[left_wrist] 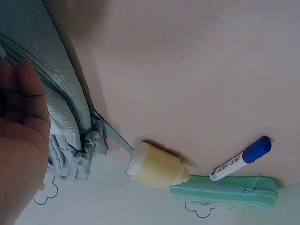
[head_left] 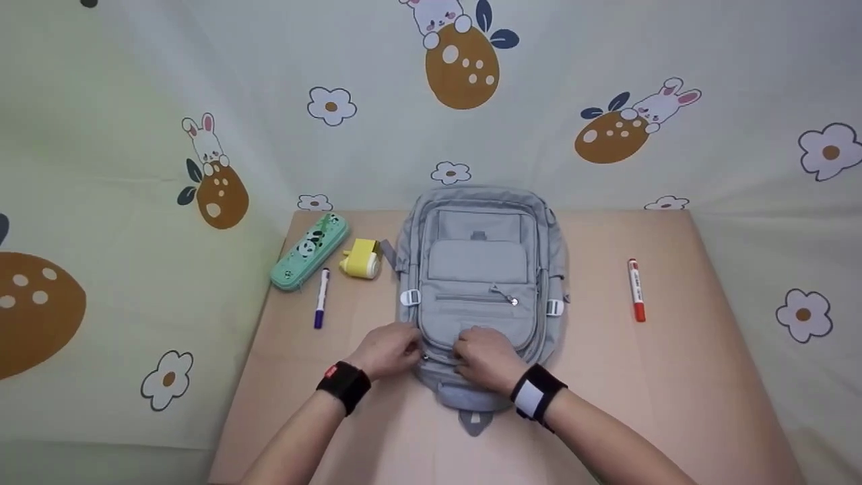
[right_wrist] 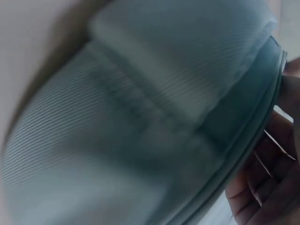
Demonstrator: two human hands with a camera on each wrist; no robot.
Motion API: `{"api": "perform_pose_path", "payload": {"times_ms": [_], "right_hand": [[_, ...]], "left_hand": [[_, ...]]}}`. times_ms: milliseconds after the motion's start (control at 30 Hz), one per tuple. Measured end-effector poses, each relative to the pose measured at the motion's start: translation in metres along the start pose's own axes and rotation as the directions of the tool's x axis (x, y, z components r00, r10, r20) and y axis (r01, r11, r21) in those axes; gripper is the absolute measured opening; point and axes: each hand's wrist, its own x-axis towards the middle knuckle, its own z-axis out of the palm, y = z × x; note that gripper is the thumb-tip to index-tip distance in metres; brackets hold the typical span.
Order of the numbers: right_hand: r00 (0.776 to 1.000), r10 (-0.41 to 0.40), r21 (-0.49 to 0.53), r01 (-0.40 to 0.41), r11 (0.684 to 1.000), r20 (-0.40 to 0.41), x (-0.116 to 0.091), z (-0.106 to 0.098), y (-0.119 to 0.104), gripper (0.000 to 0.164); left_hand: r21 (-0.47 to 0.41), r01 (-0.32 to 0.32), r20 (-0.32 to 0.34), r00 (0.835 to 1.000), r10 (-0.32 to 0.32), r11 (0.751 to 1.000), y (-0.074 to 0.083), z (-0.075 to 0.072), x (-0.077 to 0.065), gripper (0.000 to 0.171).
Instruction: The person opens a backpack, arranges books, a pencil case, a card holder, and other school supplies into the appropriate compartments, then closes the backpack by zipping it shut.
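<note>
A grey backpack (head_left: pixel 478 263) lies front side up in the middle of the table, its top handle (head_left: pixel 475 423) toward the person. At its lower left edge, my left hand (head_left: pixel 390 350) has curled fingers against the zipper seam; what the fingertips pinch is hidden. A small zipper pull (head_left: pixel 425 358) shows beside them. My right hand (head_left: pixel 491 357) grips the near edge of the front panel with bent fingers. In the right wrist view, the fingers (right_wrist: pixel 272 173) are at the zippered rim (right_wrist: pixel 253 150), with an opening between folds of fabric next to it.
Left of the backpack are a green panda pencil case (head_left: pixel 311 250), a yellow-and-white bottle-like item (head_left: pixel 361 259) and a blue-capped marker (head_left: pixel 322 298). A red-capped marker (head_left: pixel 636 289) lies to the right. Patterned cloth (head_left: pixel 377 148) hangs behind and at the sides.
</note>
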Motion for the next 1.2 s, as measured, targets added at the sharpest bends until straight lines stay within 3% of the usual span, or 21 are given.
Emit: {"api": "perform_pose_path", "payload": {"times_ms": [100, 233, 467, 633, 833, 1000, 1200], "right_hand": [[1.0, 0.01, -0.049, -0.01, 0.999, 0.003, 0.005, 0.003, -0.005, 0.027], [0.999, -0.004, -0.121, -0.003, 0.993, -0.052, 0.006, 0.009, -0.007, 0.022], [0.984, -0.058, -0.178, 0.028, 0.984, -0.168, 0.004, 0.016, -0.005, 0.016], [0.986, -0.025, -0.12, 0.005, 0.993, -0.166, 0.004, 0.014, -0.004, 0.017], [0.984, 0.016, -0.024, -0.021, 0.999, -0.177, 0.003, 0.004, -0.005, 0.018], [0.985, 0.012, -0.006, -0.013, 1.0, -0.171, 0.001, 0.0, -0.005, 0.016], [0.986, 0.022, 0.023, -0.019, 1.0, -0.164, 0.001, 0.0, -0.004, 0.01]], "left_hand": [[-0.071, 0.023, 0.001, 1.0, -0.023, 0.997, -0.001, -0.001, 0.0, 0.005], [-0.12, 0.031, 0.014, 0.999, -0.03, 0.992, -0.002, -0.005, 0.0, 0.008], [-0.041, -0.001, 0.016, 1.0, 0.002, 0.999, 0.0, -0.008, 0.003, 0.012], [-0.036, 0.024, 0.008, 1.0, -0.024, 0.999, -0.004, -0.008, 0.004, 0.013], [-0.036, 0.11, -0.074, 0.991, -0.112, 0.993, -0.018, -0.01, 0.006, 0.015], [-0.007, 0.129, -0.142, 0.981, -0.128, 0.992, -0.027, -0.01, 0.01, 0.01], [0.07, 0.138, -0.164, 0.979, -0.125, 0.988, -0.023, -0.013, 0.014, 0.014]]}}
